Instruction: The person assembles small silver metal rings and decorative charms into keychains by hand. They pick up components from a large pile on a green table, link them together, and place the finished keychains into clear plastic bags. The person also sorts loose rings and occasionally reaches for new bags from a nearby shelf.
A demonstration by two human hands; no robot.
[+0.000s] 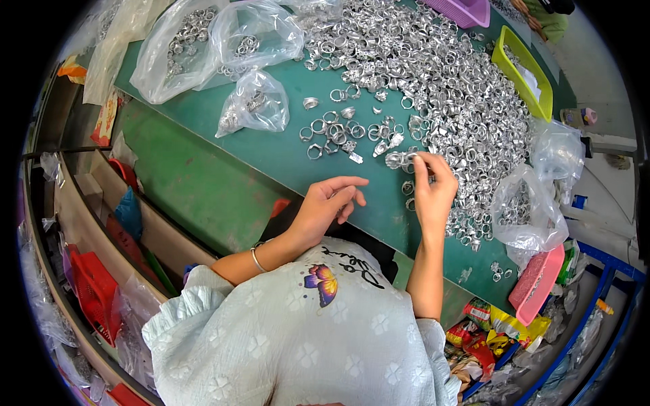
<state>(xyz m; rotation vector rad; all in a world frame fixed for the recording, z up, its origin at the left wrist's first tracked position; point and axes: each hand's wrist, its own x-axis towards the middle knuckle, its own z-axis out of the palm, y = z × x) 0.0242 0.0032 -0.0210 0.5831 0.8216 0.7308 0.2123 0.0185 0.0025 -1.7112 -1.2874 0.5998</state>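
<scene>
A large heap of silver metal rings (447, 81) spreads over the green table (196, 128). My right hand (435, 183) pinches a silver ring (401, 160) between thumb and fingertips at the heap's near edge; the fingers partly hide it, and I cannot tell whether more than one is held. My left hand (333, 199) hovers by the table's front edge, fingers loosely curled and apart, holding nothing. Just beyond it lies a smaller loose group of rings (335, 132), set apart from the heap.
Clear plastic bags with rings (254, 101) stand at the far left; another clear bag (531, 210) lies at the right. A yellow-green basket (525, 74), a purple basket (467, 10) and a pink basket (538, 284) border the heap. Wooden shelving (101, 216) stands left.
</scene>
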